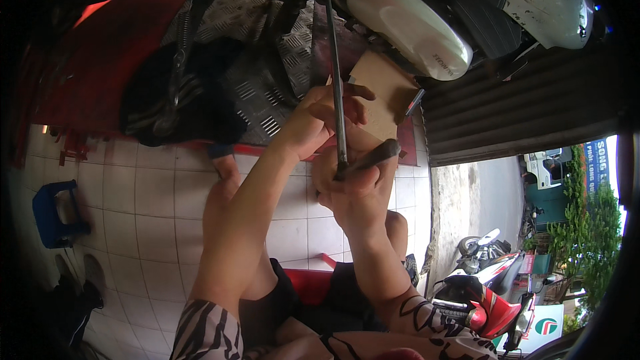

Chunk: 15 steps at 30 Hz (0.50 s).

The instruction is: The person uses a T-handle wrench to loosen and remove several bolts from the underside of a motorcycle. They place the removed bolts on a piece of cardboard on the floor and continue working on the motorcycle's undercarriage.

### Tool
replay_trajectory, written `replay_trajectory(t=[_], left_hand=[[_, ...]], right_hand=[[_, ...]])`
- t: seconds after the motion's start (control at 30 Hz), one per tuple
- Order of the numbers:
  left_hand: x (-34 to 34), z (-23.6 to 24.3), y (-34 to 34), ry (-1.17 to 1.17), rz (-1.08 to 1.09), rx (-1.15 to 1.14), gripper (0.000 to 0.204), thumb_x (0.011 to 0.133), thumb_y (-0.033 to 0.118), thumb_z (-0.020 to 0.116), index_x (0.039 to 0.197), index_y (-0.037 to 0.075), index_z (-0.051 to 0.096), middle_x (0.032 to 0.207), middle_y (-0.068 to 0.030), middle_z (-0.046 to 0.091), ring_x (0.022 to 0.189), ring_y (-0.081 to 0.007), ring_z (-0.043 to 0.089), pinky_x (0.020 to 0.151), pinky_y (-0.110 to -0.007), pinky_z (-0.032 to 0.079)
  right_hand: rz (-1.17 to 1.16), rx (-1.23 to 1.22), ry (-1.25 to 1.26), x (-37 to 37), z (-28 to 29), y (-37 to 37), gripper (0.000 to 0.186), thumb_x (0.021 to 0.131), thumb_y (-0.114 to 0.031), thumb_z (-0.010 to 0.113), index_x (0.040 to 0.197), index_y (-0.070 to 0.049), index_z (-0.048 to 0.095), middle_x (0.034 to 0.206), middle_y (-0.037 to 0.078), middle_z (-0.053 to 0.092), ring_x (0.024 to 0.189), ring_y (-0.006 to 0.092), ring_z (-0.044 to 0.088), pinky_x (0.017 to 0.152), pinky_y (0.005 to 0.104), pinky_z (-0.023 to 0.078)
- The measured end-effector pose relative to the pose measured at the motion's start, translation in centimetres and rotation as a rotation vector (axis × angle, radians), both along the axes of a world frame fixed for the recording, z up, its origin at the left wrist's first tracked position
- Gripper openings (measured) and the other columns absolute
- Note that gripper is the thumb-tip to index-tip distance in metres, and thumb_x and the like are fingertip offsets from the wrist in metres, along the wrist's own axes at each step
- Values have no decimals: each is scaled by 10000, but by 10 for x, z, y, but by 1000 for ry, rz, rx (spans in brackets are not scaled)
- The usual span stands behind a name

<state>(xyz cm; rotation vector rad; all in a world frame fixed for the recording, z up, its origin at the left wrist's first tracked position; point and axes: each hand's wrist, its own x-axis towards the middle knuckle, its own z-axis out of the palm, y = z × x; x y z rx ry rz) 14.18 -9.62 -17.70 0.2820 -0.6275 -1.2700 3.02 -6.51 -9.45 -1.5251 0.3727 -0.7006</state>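
Observation:
A long metal T-handle wrench [337,73] reaches from near me up to the underside of a motorbike [413,27]. My right hand [360,207] is closed round its crossbar, whose dark end sticks out past the fingers. Farther along the shaft, my left hand [317,120] has its fingers loosely curled about the rod, which passes in front of them. The wrench's far tip meets dark parts of the bike, and what it engages there is too dim to make out. A pale exhaust cover sits right of the shaft.
A piece of cardboard [380,87] lies on the metal tread plate [240,93] beyond my hands. White tiles [153,193] cover the floor, with a blue stool [60,213] at the left. Parked motorbikes [487,293] stand outside at the right, past a corrugated shutter [527,113].

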Motion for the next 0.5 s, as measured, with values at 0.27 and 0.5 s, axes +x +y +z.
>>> replay_trajectory(t=[0.27, 0.5], left_hand=[[-6, 20, 13, -44, 158, 64, 492, 958, 480, 489, 1070, 19, 620, 900, -36, 660, 790, -82, 611, 633, -244, 475], [10, 43, 25, 107, 190, 80, 287, 953, 326, 576, 915, 44, 618, 758, 7, 586, 614, -31, 503, 505, -177, 361]], right_hand=[[-75, -695, 26, -9, 7, -21, 752, 923, -572, 447, 1231, 113, 438, 659, 132, 545, 544, 224, 542, 495, 317, 388], [-152, -953, 521, -3, 24, -9, 932, 865, -607, 524, 1286, 187, 278, 669, 227, 582, 577, 377, 617, 521, 414, 481]])
